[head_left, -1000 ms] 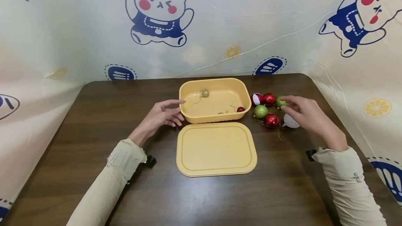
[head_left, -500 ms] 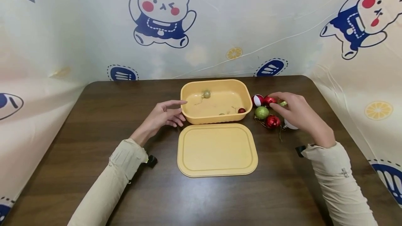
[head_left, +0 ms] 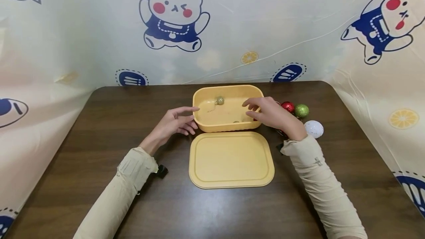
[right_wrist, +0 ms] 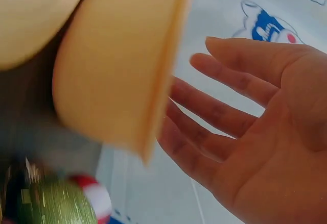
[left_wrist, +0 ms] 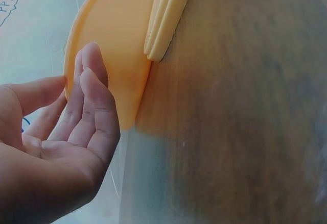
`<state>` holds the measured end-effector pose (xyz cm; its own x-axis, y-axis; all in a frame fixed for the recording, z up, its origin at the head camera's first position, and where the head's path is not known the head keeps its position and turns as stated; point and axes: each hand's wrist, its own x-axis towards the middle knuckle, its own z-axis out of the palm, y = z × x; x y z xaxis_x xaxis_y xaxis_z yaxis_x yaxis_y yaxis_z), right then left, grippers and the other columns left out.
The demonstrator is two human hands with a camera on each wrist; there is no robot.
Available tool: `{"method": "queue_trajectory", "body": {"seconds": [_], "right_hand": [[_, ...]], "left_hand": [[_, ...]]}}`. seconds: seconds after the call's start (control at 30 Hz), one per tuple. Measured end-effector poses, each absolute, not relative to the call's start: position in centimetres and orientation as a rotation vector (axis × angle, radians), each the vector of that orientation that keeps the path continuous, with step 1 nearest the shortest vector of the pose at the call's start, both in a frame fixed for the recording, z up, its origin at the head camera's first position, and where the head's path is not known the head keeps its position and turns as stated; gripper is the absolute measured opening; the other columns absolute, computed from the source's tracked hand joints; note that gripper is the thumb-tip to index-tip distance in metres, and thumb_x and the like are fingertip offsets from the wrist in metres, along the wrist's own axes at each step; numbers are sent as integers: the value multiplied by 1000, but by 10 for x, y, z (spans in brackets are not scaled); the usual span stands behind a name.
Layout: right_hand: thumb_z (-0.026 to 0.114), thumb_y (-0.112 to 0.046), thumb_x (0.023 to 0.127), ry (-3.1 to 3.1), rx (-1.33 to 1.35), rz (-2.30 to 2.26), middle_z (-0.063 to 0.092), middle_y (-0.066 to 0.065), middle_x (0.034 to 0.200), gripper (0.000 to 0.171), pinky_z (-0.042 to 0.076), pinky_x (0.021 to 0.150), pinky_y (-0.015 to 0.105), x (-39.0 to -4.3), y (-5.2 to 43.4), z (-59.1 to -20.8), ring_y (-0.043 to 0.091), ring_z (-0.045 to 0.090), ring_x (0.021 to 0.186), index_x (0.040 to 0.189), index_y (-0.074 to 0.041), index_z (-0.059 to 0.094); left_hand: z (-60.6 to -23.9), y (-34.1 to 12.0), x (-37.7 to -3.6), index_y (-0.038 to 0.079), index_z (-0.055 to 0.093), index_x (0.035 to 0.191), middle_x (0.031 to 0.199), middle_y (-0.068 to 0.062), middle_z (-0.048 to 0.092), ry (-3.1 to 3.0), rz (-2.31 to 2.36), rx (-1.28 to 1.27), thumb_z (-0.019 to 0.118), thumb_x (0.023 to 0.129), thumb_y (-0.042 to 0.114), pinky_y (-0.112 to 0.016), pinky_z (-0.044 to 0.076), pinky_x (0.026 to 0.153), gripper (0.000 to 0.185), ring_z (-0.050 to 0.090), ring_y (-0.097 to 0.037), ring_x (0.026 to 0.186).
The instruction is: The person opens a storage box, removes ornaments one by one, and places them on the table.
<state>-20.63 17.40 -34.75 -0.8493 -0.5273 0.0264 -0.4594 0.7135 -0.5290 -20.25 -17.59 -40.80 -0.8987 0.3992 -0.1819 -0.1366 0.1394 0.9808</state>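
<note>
A yellow plastic box [head_left: 229,88] stands open in the middle of the brown table [head_left: 109,121]. Its lid [head_left: 231,159] lies flat just in front. Inside the box lies a gold glitter ball [head_left: 220,100]. My left hand [head_left: 179,119] rests with straight fingers against the box's left wall [left_wrist: 112,40], holding nothing. My right hand [head_left: 257,110] hovers over the box's right side, fingers spread, palm empty [right_wrist: 245,132]. To the right of the box lie a red ball [head_left: 287,106], a green glitter ball [head_left: 301,110] and a white ball [head_left: 313,128].
A cartoon-print cloth [head_left: 232,28] hangs behind and to both sides of the table. In the right wrist view another green ball [right_wrist: 56,203] and a red-and-white ball [right_wrist: 94,196] lie beside the box's outer wall [right_wrist: 117,81]. The lid's edge [left_wrist: 168,15] shows by my left hand.
My right hand has moved left, from the balls beside the box to above the box's right side. My left hand has stayed against the box.
</note>
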Motion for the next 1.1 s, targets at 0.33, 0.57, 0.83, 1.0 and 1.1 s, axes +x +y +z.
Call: {"method": "queue_trajectory", "body": {"seconds": [0.33, 0.57, 0.83, 1.0, 1.1], "right_hand": [[72, -3, 88, 2675, -795, -772, 73, 12, 92, 19, 57, 75, 37, -226, 152, -368, 27, 69, 85, 106, -2, 72], [72, -5, 89, 2634, -734, -802, 75, 10, 89, 11, 52, 67, 29, -232, 152, -376, 20, 68, 80, 99, -4, 74], [71, -7, 91, 2613, -720, -795, 74, 7, 85, 8, 51, 66, 29, -233, 151, -377, 18, 64, 75, 98, -6, 75], [68, -6, 91, 2644, -731, -802, 72, 7, 84, 11, 51, 67, 31, -234, 152, -378, 19, 61, 72, 100, -4, 73], [66, -4, 89, 2738, -739, -735, 70, 8, 85, 13, 52, 70, 35, -233, 154, -377, 21, 61, 74, 100, -4, 73]], "left_hand": [[-407, -172, -204, 10, 53, 143, 91, -18, 73, 2015, 1813, 266, 58, 102, 18, -34, 58, 64, 42, 71, -26, 74], [-406, -174, -203, 9, 53, 143, 93, -21, 72, 2015, 1822, 265, 59, 102, 17, -32, 58, 64, 42, 71, -26, 74], [-407, -175, -203, 8, 53, 143, 93, -20, 72, 2007, 1826, 267, 60, 101, 19, -33, 58, 64, 43, 72, -25, 74], [-408, -175, -203, 8, 53, 143, 92, -20, 72, 2002, 1833, 273, 60, 101, 20, -33, 58, 63, 44, 72, -25, 73], [-409, -175, -204, 8, 52, 143, 93, -21, 72, 1998, 1834, 272, 60, 101, 19, -33, 58, 63, 44, 72, -25, 73]]}}
